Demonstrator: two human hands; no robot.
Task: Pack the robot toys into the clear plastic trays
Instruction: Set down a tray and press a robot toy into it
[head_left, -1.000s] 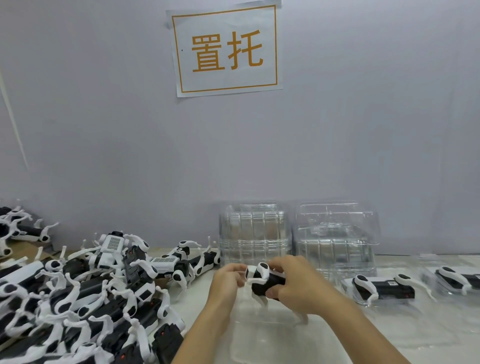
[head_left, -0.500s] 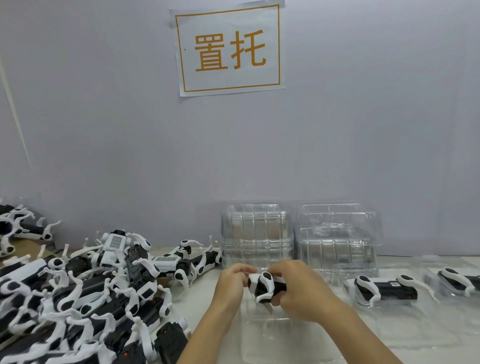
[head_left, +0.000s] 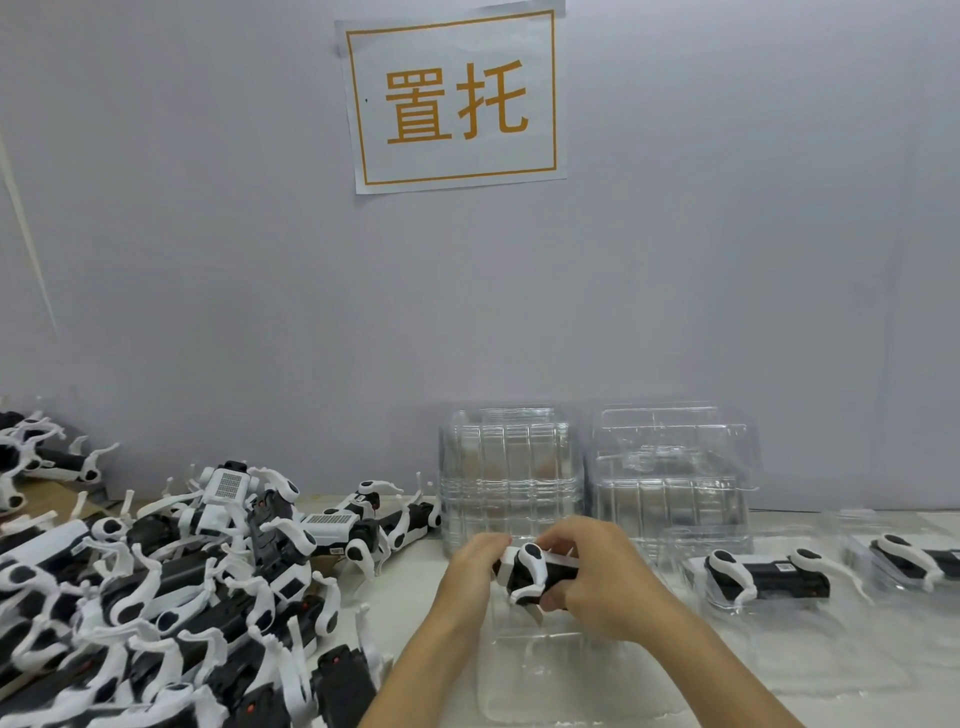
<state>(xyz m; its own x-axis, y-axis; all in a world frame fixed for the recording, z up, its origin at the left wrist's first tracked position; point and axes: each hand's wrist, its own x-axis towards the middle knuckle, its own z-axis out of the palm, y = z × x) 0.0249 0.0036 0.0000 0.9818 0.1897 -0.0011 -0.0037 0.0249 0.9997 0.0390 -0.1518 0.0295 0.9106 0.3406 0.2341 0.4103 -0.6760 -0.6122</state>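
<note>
Both hands on one toy (head_left: 535, 571). Right hand (head_left: 597, 582) wraps fingers round black body; left hand (head_left: 475, 569) pinches white front end. Toy held just above empty tray (head_left: 540, 675) lying under both wrists. Over last second toy has sunk a little and rolled, legs now folded toward tray; judged: lining up for seating, not yet in. Pile (head_left: 171, 597) left of left hand; packed toy (head_left: 763, 574) right of right hand; tray stacks (head_left: 511, 467) beyond the fingers.
</note>
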